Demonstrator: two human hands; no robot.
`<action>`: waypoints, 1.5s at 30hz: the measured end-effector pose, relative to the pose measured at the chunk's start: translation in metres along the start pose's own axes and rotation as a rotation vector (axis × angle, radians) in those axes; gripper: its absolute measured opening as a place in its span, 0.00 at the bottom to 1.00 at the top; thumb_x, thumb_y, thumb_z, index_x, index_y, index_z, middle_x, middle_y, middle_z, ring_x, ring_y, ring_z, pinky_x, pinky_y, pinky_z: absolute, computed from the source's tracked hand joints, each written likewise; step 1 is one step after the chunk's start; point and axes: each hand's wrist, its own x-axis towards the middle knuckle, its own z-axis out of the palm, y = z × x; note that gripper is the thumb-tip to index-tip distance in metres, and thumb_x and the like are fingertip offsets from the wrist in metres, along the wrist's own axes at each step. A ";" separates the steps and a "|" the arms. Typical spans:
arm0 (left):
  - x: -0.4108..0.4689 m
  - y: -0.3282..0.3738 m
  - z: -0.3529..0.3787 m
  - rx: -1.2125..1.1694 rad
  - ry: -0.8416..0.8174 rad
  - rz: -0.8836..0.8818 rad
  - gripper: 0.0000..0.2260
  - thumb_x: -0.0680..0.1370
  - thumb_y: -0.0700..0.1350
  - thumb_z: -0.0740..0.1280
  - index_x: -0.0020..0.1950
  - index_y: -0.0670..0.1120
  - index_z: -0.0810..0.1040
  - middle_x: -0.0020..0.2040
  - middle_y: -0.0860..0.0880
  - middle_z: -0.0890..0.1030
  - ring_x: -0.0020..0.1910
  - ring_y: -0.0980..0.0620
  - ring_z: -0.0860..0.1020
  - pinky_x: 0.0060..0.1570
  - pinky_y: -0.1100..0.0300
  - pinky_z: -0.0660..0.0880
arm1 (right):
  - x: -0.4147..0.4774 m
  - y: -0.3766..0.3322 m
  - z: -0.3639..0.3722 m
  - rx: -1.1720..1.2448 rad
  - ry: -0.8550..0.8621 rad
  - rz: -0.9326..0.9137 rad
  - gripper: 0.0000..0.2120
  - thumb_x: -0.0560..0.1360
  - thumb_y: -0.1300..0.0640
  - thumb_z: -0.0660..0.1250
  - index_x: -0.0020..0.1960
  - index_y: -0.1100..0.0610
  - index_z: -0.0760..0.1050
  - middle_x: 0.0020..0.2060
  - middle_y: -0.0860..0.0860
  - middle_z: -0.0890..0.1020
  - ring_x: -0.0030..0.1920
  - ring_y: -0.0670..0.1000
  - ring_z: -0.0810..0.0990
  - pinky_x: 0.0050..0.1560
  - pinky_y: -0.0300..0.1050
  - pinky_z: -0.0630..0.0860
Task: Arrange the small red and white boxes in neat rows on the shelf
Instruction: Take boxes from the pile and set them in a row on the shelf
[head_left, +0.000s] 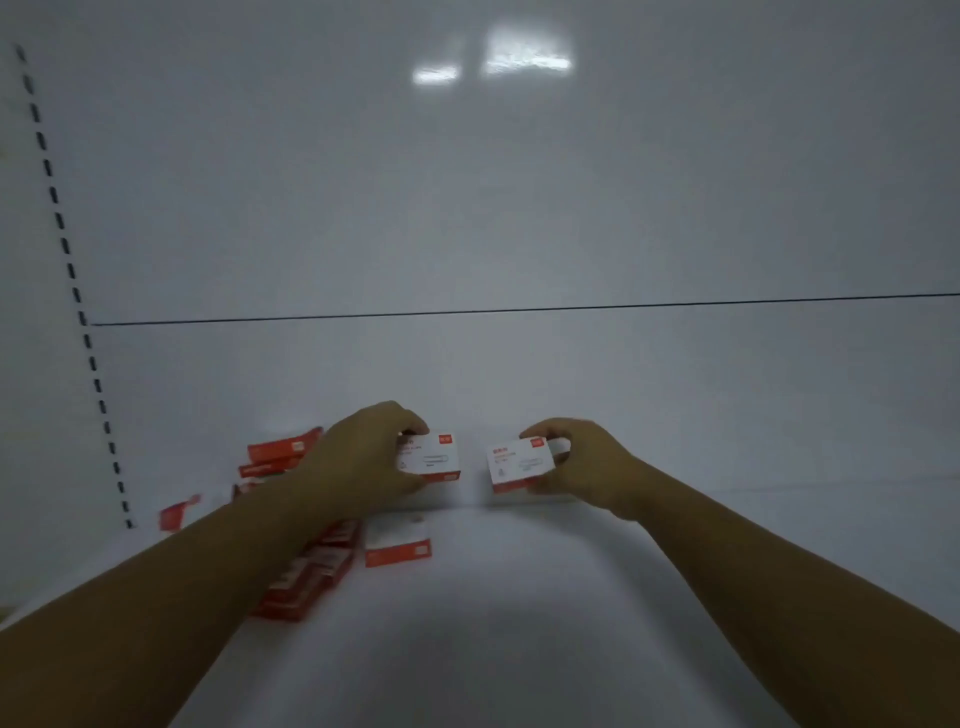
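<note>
My left hand (363, 457) grips a small red and white box (434, 457), held just above the white shelf (519, 623) near its back. My right hand (582, 467) grips a second small box (519, 464), slightly tilted, a short gap to the right of the first. Another box (397, 543) lies flat on the shelf in front of my left hand. Several more red boxes (304, 582) lie in a loose pile under and beside my left forearm, partly hidden by it. More boxes (278, 454) sit further back on the left.
The white back panel (519, 208) rises behind the shelf, with a dark horizontal seam across it. A slotted upright strip (78, 296) runs down the left side. One stray box (176, 514) lies near the strip's foot. White shelf surface extends to the right.
</note>
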 end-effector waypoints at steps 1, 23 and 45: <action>0.006 0.015 0.008 0.005 -0.005 0.003 0.22 0.67 0.47 0.73 0.59 0.48 0.74 0.55 0.50 0.77 0.51 0.54 0.73 0.47 0.64 0.67 | -0.003 0.008 -0.017 0.001 0.021 0.002 0.21 0.63 0.67 0.75 0.54 0.57 0.77 0.52 0.51 0.81 0.51 0.51 0.80 0.47 0.45 0.81; 0.049 0.145 0.147 0.015 -0.212 -0.135 0.19 0.69 0.55 0.71 0.56 0.48 0.77 0.57 0.49 0.78 0.55 0.51 0.75 0.56 0.61 0.70 | -0.039 0.144 -0.132 -0.475 0.092 0.101 0.23 0.63 0.41 0.74 0.49 0.56 0.78 0.48 0.53 0.81 0.46 0.50 0.77 0.46 0.40 0.72; -0.091 -0.088 -0.040 0.129 -0.044 -0.583 0.22 0.68 0.57 0.71 0.60 0.53 0.76 0.58 0.52 0.77 0.48 0.56 0.74 0.47 0.61 0.70 | 0.042 -0.058 0.160 -0.296 0.003 -0.261 0.12 0.72 0.47 0.66 0.53 0.51 0.76 0.47 0.48 0.77 0.43 0.45 0.74 0.42 0.39 0.69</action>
